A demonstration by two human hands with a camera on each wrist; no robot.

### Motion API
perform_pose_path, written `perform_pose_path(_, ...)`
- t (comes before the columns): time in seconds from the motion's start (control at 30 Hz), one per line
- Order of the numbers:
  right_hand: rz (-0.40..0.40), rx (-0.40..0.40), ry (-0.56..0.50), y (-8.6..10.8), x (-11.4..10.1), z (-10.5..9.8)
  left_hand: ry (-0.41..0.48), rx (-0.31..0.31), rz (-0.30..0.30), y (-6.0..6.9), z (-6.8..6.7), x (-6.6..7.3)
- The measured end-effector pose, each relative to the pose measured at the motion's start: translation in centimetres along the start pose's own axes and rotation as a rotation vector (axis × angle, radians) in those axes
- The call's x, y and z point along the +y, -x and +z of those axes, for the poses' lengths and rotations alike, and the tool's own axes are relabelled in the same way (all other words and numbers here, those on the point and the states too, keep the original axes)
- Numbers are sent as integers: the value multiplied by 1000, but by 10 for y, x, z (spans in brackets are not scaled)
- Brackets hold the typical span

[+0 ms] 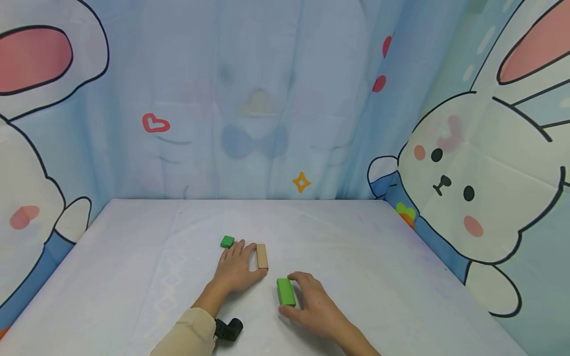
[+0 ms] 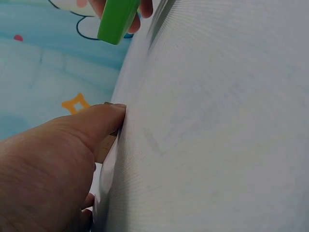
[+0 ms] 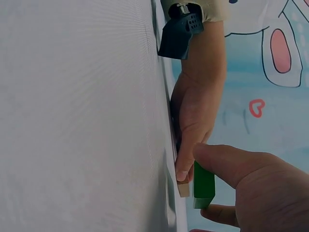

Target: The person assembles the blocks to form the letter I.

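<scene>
A plain tan wooden block (image 1: 261, 256) lies on the white-covered table, its long side pointing away from me. My left hand (image 1: 238, 269) pinches it by its two ends, thumb near and index finger far. Just beyond the left fingertips is a small green block (image 1: 227, 242); whether they touch it I cannot tell. To the right and nearer, my right hand (image 1: 313, 306) pinches a longer bright green block (image 1: 286, 291) endwise between thumb and finger. In the right wrist view that green block (image 3: 203, 186) is held a little off the tabletop, close by the tan block (image 3: 183, 188).
A black wrist camera (image 1: 229, 330) sits under the left sleeve cuff (image 1: 196, 329), close to the tabletop (image 1: 356, 247). Behind the table hangs a blue curtain (image 1: 267, 163) printed with rabbits, a heart and a star.
</scene>
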State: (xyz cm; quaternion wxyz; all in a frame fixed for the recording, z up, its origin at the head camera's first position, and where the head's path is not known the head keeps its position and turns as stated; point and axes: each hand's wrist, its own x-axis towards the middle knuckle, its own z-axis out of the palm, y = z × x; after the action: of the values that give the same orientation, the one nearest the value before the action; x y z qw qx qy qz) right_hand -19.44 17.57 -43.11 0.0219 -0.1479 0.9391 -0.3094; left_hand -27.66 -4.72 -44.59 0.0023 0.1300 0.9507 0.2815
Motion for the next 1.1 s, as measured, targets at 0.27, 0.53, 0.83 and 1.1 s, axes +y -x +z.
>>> perform_pose_path(0.27,-2,-12,3,3,-3,2,3,5,7,0,0,-1)
perform_pose_path(0.53,12,-38,37,6,-6,3,4,4,11,1,-1,0)
perform_pose_path(0.83,18,-50,76,8,-8,7,-1,11,7,3,-2,2)
perform_pose_path(1.1,3,-47,140,9,-10,10,-8,13,7,2,0,1)
